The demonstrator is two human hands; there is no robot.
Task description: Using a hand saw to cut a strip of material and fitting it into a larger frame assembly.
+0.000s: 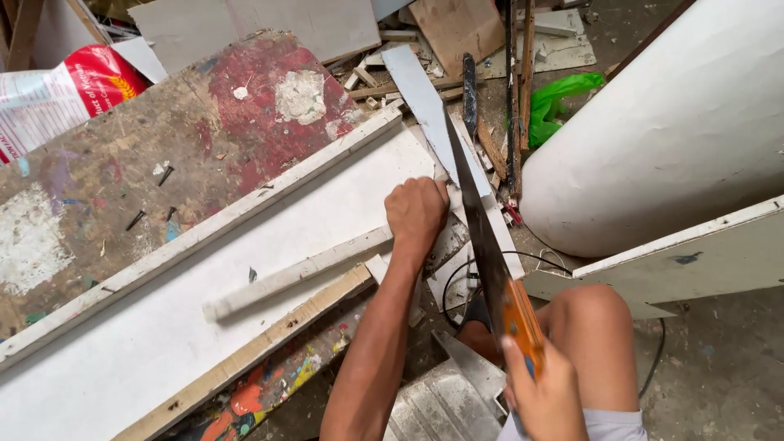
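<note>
Here, left hand (416, 214) on white strip (298, 273), right hand (545, 396) around handsaw (482, 237).

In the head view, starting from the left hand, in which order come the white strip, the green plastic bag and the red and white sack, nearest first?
From the left hand:
1. White strip: under the hand, gripped at its right end.
2. Green plastic bag: up and to the right, beside the white cylinder.
3. Red and white sack: far left, at the top corner.

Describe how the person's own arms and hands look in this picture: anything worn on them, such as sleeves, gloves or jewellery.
Both arms are bare, with no sleeves in view. The left hand and the right hand wear no gloves, and no watch, ring or bracelet shows. The only clothing visible is pale shorts at the bottom edge, by the bare knee.
</note>
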